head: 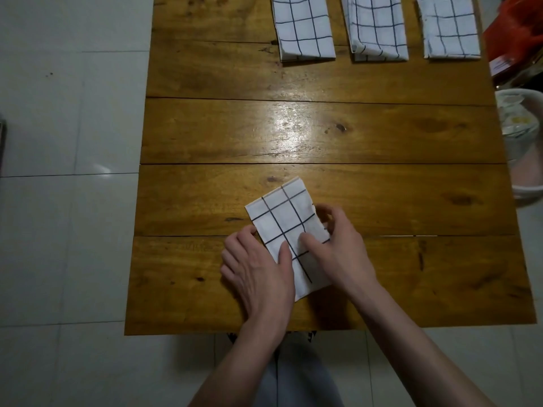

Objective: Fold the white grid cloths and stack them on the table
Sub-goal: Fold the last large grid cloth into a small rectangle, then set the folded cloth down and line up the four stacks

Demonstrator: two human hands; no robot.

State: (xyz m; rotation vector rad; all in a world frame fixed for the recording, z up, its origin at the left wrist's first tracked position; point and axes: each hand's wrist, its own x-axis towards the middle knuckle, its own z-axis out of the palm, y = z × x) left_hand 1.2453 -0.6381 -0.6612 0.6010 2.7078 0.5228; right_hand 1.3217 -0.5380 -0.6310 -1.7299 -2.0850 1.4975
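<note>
Main risk: the folded grid cloth (286, 221) under your hands sits skewed to the plank lines of the tabletop (382, 136), its long axis running diagonally. Carry it over like that and it lands crooked, and the stack will lean or slide. Square it first.

Second risk: the layers. Your right hand (338, 245) is at the cloth's right edge, where the folded layers seem to meet. Lift from that side alone and the fold will likely fall open. Pinch through all layers, or slide a hand under.

Third: the near end of the cloth is close to the tabletop's near edge. A drag toward you could pull it off onto the floor (73, 113).

Also unclear where the stack goes. Three folded grid cloths lie along the far edge, side by side and apart: left one (302, 27), middle one (377, 27), right one (449, 27), nearest the far right corner. None is on another yet. Pick one pile and stay with it.

Hands:
- Left hand (258, 268): lies flat on the cloth's near left part, fingers loosely spread and fairly straight, thumb resting on the fabric. Pressing, not gripping, as far as I can tell.
- Right hand: fingers curled around the cloth's right edge, thumb laid on top of the fabric. Looks like a pinch on that edge; fingertips are partly hidden, so I can't confirm they're under the layers.

Off the right edge there's a pale plastic basin (526, 183) and something red (514, 33). Neither is in the way.
</note>
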